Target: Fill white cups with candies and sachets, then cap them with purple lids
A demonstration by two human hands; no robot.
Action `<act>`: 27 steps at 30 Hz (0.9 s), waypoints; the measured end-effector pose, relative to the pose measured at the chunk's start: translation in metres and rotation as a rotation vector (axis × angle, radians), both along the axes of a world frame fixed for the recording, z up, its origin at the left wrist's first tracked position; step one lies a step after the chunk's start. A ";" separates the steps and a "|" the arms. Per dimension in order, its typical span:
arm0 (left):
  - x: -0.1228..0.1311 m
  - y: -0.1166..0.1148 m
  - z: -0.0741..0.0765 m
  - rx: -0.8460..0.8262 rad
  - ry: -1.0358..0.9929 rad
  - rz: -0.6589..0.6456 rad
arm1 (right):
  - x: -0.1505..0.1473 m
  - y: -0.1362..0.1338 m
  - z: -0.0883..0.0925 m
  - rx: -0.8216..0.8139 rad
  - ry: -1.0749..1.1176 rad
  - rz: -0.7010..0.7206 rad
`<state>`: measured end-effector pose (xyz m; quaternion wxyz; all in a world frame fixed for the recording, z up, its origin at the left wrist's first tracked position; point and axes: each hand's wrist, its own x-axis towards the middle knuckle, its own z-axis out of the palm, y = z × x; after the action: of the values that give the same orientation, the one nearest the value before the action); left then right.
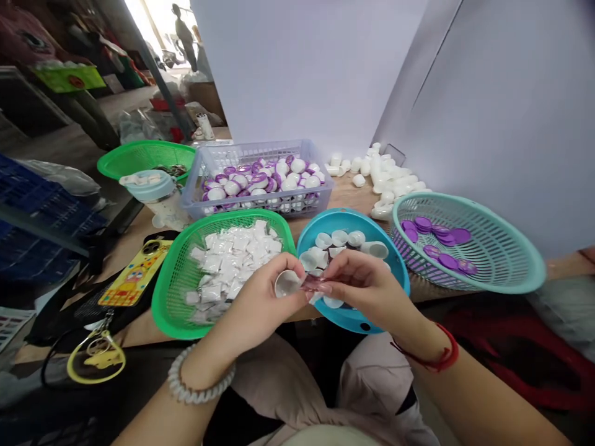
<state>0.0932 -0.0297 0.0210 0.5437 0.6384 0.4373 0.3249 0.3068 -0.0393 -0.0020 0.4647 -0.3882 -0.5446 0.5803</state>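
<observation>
My left hand [258,303] is closed around a small white cup-shaped cap [287,283], its hollow facing me. My right hand [360,282] pinches a small clear packet [312,283] at the cap's mouth. Both hands hover over the near edge of the table, between a green basket [174,291] of small white packets and a blue bowl [346,319] of white caps. A spiral band circles my left wrist and a red cord my right.
A teal basket [511,272] with purple discs sits at the right. Behind are a clear crate [260,204] of purple-and-white finished pieces, loose white caps [385,173], another green basket [134,158] and a bottle [155,189]. A phone in a yellow case [132,272] lies at the left. White panels stand behind.
</observation>
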 end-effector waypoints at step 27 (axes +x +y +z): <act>0.044 -0.014 -0.025 -0.260 -0.443 0.261 | 0.197 0.034 0.012 0.034 -1.418 -0.398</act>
<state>0.1368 -0.0439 -0.0039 0.6568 0.4151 0.4243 0.4652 0.5035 -0.0050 0.0098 0.1036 -0.7543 -0.6425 0.0861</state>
